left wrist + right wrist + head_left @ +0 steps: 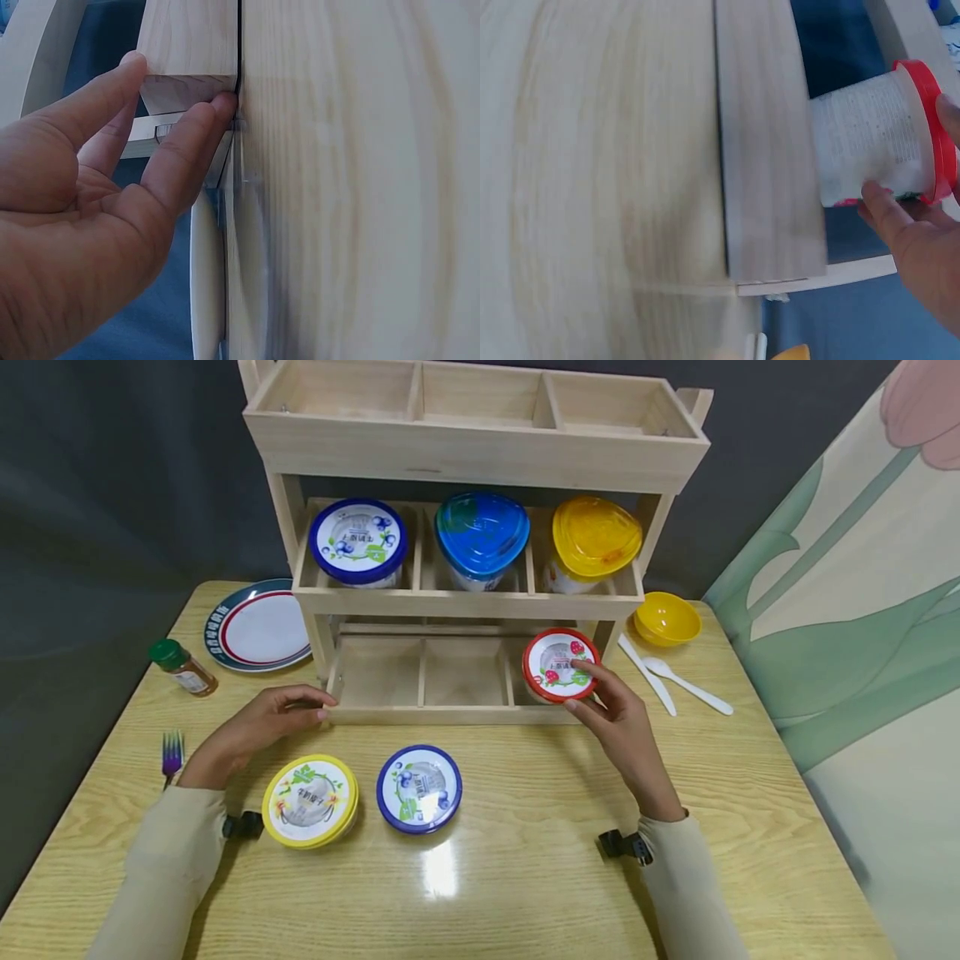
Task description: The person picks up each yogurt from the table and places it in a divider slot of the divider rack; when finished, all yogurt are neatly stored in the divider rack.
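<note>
A tiered wooden shelf (480, 597) stands at the back of the table. At its lowest tier, my right hand (626, 735) holds a red-lidded tub (542, 664) with strawberries on the lid, in the right compartment. In the right wrist view the red-lidded tub (874, 139) leans behind the front board, fingers on its side and lid. My left hand (262, 727) is at the left end of that tier; in the left wrist view the left hand (112, 195) pinches the board's end (187, 90). Nearer me stand a yellow-lidded tub (311, 802) and a blue-lidded tub (419, 789).
The middle tier carries a blue-lidded tub (358, 542), a blue container (482, 535) and a yellow-lidded container (595, 539). Left are a plate (262, 627), a spice bottle (182, 667) and a fork (172, 753). Right are a yellow bowl (666, 618), a knife (648, 677) and a spoon (686, 685).
</note>
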Demonstrator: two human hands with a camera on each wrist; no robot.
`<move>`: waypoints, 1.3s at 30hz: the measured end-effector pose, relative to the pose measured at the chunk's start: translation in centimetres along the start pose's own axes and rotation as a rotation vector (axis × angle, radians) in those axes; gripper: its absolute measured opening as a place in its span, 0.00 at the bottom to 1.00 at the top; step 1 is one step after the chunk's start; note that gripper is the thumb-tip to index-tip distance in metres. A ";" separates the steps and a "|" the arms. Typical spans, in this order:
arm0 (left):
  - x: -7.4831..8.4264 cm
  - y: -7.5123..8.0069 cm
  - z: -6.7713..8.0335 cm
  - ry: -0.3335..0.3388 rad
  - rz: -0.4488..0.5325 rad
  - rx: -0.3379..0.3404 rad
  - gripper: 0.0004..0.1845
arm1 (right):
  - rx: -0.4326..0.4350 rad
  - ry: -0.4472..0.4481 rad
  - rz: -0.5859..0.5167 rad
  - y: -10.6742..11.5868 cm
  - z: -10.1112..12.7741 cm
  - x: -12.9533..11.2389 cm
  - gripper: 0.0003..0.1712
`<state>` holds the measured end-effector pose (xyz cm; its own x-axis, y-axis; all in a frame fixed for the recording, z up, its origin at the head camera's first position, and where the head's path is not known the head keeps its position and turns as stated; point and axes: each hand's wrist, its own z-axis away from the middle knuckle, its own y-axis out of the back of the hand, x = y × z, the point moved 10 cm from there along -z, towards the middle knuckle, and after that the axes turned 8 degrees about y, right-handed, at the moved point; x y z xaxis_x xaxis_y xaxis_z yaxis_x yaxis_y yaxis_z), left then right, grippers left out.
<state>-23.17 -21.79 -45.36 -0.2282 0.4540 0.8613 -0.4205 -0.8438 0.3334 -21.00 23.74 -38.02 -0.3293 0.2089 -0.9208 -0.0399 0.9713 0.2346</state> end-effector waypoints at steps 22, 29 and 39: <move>-0.3 -0.2 0.4 -0.002 0.008 0.007 0.19 | -0.024 -0.101 0.108 -0.1 -0.6 2.4 0.34; -0.4 -0.1 0.2 0.017 0.009 0.003 0.22 | 0.002 -0.099 0.085 0.5 -0.1 2.0 0.36; 0.0 0.1 0.1 -0.001 0.004 0.003 0.21 | 0.021 -0.136 0.226 1.0 1.1 0.9 0.41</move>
<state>-23.14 -21.88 -45.27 -0.2292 0.4507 0.8627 -0.4170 -0.8464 0.3314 -20.29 25.08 -38.99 -0.1973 0.4330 -0.8795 0.0408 0.9000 0.4339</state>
